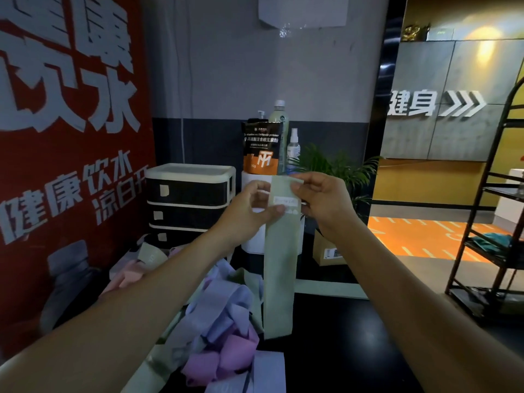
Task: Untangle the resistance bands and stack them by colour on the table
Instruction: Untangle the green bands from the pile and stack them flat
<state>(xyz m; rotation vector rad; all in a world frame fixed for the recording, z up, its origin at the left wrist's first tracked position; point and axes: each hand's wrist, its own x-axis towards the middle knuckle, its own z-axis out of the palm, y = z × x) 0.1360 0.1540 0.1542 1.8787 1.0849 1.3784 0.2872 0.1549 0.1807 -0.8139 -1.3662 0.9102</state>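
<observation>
Green band (279,279) | flat, hanging straight | white label near top

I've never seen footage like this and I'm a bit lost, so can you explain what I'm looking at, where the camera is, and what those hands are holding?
There is no machine here. The single picture comes from a camera worn on a person's head, looking forward and down, so the two bare arms are the wearer's own. The left hand and the right hand pinch the top of a pale green band, which hangs straight down. Below, on the dark table, lies a tangled pile of bands in lilac, pink and green. Further back stand a drawer unit, a supplement pouch and a spray bottle.
</observation>
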